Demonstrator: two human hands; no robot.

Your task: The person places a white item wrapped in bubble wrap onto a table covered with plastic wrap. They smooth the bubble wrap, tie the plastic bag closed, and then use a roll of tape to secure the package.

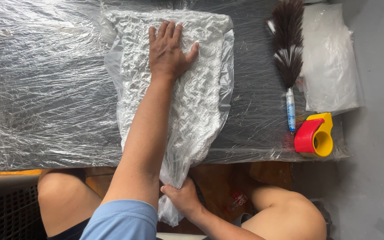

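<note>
A white knitted fabric piece [201,89] lies inside a clear plastic bag [227,58] on a dark table covered in plastic film [45,89]. My left hand [169,49] presses flat, fingers spread, on the far end of the bagged fabric. My right hand [183,198] grips the bunched end of the bag, which hangs over the table's near edge above my knees.
To the right of the bag lies a dark feather duster [290,49] with a blue-white handle. A red and yellow tape dispenser [315,135] sits at the table's near right corner. Beyond the duster is a stack of clear bags [330,58]. A dark crate [10,209] stands at lower left.
</note>
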